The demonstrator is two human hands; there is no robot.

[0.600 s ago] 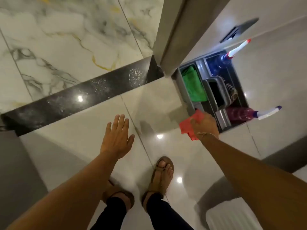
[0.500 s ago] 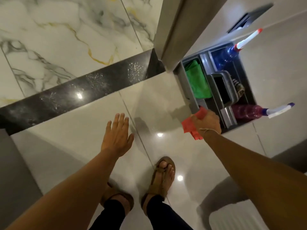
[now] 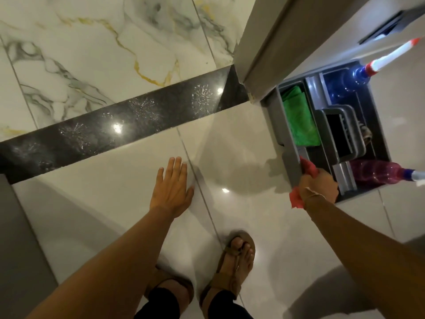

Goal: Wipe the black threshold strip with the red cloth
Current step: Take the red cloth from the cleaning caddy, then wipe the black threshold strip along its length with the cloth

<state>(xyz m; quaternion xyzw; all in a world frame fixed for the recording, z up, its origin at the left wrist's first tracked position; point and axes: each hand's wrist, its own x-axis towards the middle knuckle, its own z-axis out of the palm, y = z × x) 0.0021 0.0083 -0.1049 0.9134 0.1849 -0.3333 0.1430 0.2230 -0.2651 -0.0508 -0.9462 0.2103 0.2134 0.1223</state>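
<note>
Red cloth [image 3: 296,198] in right hand [image 3: 318,186], strip [image 3: 119,127] spotted

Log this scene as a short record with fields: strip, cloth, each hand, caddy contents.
strip: black strip across the floor, with whitish spray marks, no cloth on it yet
cloth: red cloth bunched in the right hand
right hand: right hand closed on the cloth, over the caddy's near edge
left hand: left hand open, empty, fingers spread above the tile
caddy: grey caddy holding a green cloth, a blue bottle and a pink bottle
</note>
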